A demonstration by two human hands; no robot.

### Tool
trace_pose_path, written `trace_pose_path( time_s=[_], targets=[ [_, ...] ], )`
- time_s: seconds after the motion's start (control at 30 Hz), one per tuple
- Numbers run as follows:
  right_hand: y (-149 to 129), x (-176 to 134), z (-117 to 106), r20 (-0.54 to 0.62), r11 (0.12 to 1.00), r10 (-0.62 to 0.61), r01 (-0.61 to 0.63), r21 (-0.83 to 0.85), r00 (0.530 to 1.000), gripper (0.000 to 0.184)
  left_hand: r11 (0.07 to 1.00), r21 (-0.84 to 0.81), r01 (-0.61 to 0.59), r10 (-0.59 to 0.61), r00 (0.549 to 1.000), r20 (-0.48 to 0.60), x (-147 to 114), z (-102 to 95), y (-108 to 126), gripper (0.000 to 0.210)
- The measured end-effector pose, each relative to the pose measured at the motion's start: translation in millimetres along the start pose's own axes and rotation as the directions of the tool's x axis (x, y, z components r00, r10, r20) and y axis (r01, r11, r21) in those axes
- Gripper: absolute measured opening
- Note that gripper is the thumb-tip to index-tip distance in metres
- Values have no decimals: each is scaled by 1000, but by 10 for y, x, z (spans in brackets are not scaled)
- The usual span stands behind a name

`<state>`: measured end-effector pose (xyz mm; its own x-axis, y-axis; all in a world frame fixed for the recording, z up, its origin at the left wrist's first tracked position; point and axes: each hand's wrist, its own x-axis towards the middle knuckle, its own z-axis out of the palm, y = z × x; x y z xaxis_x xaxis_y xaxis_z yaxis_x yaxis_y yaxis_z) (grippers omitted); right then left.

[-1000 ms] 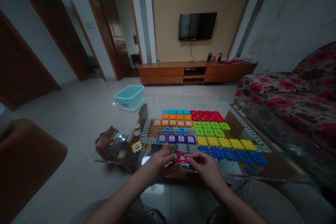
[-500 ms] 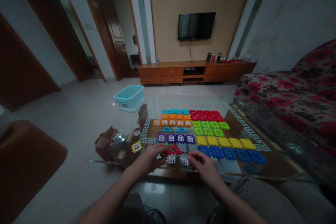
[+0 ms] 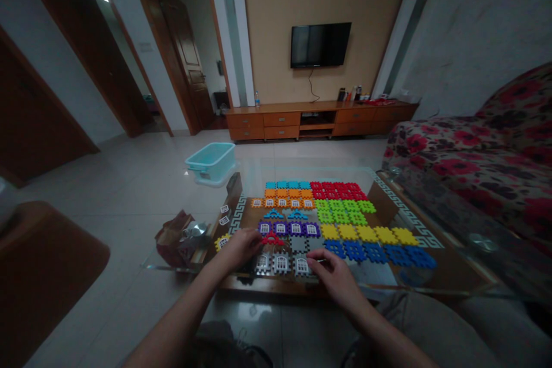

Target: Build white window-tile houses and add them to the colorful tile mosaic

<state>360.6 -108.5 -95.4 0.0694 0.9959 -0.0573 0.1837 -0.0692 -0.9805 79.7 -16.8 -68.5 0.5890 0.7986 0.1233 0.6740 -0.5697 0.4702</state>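
My left hand [image 3: 245, 246] is closed on the left end of a red roof-shaped plastic block [image 3: 273, 239], held just below the purple window tiles [image 3: 280, 228]. Beneath it lie grey tiles with white window inserts [image 3: 281, 263]. The fingers of my right hand [image 3: 331, 269] are curled and pinch the right edge of the rightmost grey window tile [image 3: 302, 266]. Plain grey tiles [image 3: 298, 243] sit between the two hands. Two blue roof-shaped blocks [image 3: 297, 215] lie farther up. A yellow window tile [image 3: 221, 241] is partly behind my left hand.
The glass table [image 3: 457, 264] also carries rows of blue [image 3: 375, 252], yellow [image 3: 365, 233], green [image 3: 345, 217], red [image 3: 338, 190] and orange tiles [image 3: 288, 193]. Loose white window pieces [image 3: 223, 221] and a brown bag [image 3: 170, 237] are at left. A teal bin [image 3: 211, 161] stands on the floor beyond.
My left hand has moved left and slightly away with the red roof-shaped block, uncovering the leftmost grey window tile. My right hand stays at the same grey window tile.
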Motion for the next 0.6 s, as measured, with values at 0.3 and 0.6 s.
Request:
trace_pose_path(
  time_s=[0.3,0.6],
  targets=[
    [-10,-7,2,14,1000,9,-9,-29,1000,30,992,94,83,-91,992,83,56,80,-80,19],
    [-52,-25,7,16,999,-27,27,-39,1000,26,988,111,108,-121,986,115,85,104,-129,20]
  ],
)
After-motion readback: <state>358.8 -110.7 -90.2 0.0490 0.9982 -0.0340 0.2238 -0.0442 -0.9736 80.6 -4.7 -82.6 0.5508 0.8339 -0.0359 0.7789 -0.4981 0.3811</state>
